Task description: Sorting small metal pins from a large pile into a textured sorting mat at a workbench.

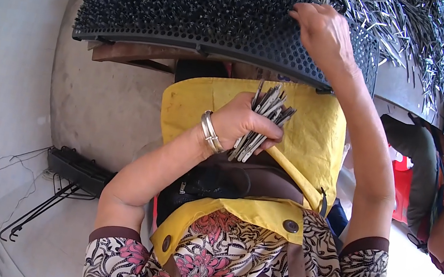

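Note:
My left hand (235,120), with a metal bangle at the wrist, is closed round a bundle of thin, flat metal strips (262,110). Some strips show small holes near their ends. The bundle is over my yellow apron (314,119). My right hand (325,33) reaches over the right part of a long black perforated rack (301,57). Its fingers are pressed together by the edge of the filled holes; whatever they pinch is hidden. Dense rows of upright dark strips (180,6) stand in the rack's left and middle part, while bare holes show at its right.
Loose metal strips (394,35) lie heaped on the table behind and right of the rack. A wooden support (135,55) is under the rack's left side. At the far right another person's arm (443,231) shows. A black elongated object (77,169) and cables are at the lower left.

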